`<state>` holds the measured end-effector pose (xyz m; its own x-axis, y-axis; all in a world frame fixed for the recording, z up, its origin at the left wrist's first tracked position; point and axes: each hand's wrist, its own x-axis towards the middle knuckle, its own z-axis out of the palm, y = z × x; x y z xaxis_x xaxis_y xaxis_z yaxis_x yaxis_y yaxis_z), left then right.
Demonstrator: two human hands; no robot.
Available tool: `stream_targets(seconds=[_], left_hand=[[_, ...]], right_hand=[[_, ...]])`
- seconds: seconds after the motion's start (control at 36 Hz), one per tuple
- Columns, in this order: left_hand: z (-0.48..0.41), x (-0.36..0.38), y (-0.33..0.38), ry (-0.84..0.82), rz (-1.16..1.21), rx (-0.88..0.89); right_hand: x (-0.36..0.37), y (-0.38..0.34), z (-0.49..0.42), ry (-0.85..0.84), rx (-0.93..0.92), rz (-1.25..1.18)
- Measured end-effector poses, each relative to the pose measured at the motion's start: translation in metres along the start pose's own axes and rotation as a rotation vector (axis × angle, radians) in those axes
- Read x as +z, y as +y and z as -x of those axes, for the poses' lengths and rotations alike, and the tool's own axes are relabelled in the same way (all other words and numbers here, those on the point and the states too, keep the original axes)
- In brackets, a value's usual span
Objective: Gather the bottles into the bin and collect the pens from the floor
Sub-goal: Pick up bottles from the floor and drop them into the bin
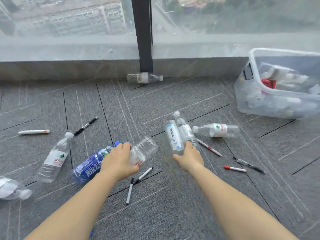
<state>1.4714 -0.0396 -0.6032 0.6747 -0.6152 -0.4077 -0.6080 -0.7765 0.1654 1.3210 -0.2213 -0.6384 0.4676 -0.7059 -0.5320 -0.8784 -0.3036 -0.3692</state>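
My left hand (pixel 119 161) grips a clear bottle with a red label (pixel 144 151), lying over a blue bottle (pixel 91 164). My right hand (pixel 189 157) holds two clear bottles together, one with a blue-edged label (pixel 173 135) and one slimmer (pixel 185 129). More bottles lie loose on the carpet: one at the left (pixel 55 157), one at the far left edge (pixel 12 188), one right of my hand (pixel 217 130) and one by the window post (pixel 144 77). Several pens lie scattered, such as a black one (pixel 86 125) and a red-capped one (pixel 235 168).
A clear plastic bin (pixel 256 94) with bottles inside stands at the right by the window wall. A low ledge and a dark window post (pixel 143 40) bound the far side. Grey carpet tiles cover the floor.
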Motion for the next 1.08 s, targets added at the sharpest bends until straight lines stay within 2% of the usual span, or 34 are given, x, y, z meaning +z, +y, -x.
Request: stream_targets(seconds=[0.19, 0.36, 0.47, 0.58, 0.64, 0.69, 0.78, 0.86, 0.97, 1.08], left_hand=[[0.033, -0.075, 0.087, 0.057, 0.098, 0.103], [0.080, -0.145, 0.195, 0.171, 0.239, 0.235], [0.111, -0.177, 0.254, 0.195, 0.336, 0.296], [0.128, -0.192, 0.293, 0.189, 0.393, 0.330], [0.132, -0.196, 0.307, 0.195, 0.417, 0.342], [0.136, -0.201, 0.320, 0.201, 0.433, 0.347], [0.137, -0.212, 0.334, 0.223, 0.434, 0.365], [0.137, -0.225, 0.344, 0.246, 0.432, 0.376], [0.136, -0.234, 0.348, 0.267, 0.427, 0.364], [0.140, -0.234, 0.347, 0.243, 0.424, 0.346]], right_hand=[[-0.121, 0.039, 0.052, 0.112, 0.034, -0.318], [-0.228, 0.099, 0.116, 0.218, 0.036, -0.580], [-0.274, 0.140, 0.154, 0.298, 0.117, -0.774], [-0.305, 0.171, 0.171, 0.274, 0.229, -0.871], [-0.325, 0.173, 0.170, 0.247, 0.263, -1.017], [-0.352, 0.168, 0.161, 0.264, 0.226, -1.201], [-0.409, 0.147, 0.149, 0.241, 0.009, -1.433], [-0.450, 0.133, 0.150, 0.172, -0.125, -1.379], [-0.437, 0.141, 0.157, 0.206, 0.016, -1.109], [-0.407, 0.163, 0.171, 0.223, 0.102, -1.009]])
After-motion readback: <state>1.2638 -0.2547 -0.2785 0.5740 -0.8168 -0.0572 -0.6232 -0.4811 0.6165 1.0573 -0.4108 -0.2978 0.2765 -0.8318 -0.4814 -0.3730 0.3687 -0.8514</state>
